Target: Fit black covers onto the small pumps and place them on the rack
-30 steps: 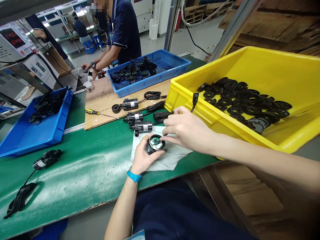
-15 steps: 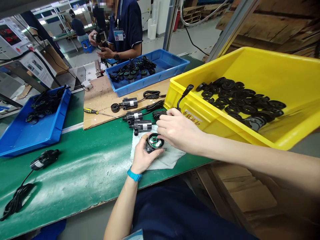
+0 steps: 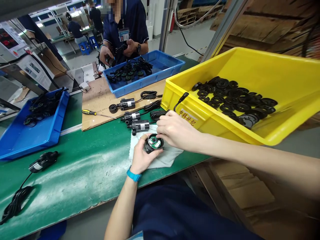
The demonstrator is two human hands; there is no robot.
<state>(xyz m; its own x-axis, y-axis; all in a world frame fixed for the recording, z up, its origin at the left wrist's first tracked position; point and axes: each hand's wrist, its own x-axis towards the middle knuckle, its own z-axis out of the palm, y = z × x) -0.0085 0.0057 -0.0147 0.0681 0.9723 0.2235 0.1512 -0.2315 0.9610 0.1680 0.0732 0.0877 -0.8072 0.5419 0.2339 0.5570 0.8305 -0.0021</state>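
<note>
1. Fingers (image 3: 150, 152) of the left hand (image 3: 143, 155) curl under a round black housing (image 3: 149, 147), with the thumb over its near rim. Its green circuit board (image 3: 155, 142) faces up, between both hands.
2. Right hand (image 3: 177, 131): fingers (image 3: 165, 128) lie pressed together, tips on the housing's far rim. The thumb is hidden, so a pinch cannot be confirmed.
3. Step in hand (judged): the housing is held steady while the right fingertips work at its rim. The next move calls for a firm left grip and a level board.
4. Under the fingers: a white cloth (image 3: 170, 158) on a green bench mat (image 3: 75, 166).
5. Just past the fingertips: a pump (image 3: 140, 126) at the cloth's far edge, and a cardboard sheet (image 3: 100, 115) bearing a screwdriver (image 3: 90, 112).
6. Right of the fingers: a yellow crate (image 3: 200, 123) of black discs (image 3: 232, 103).
7. Farthest: a blue tray (image 3: 120, 91), and a co-worker (image 3: 125, 30) behind it.
</note>
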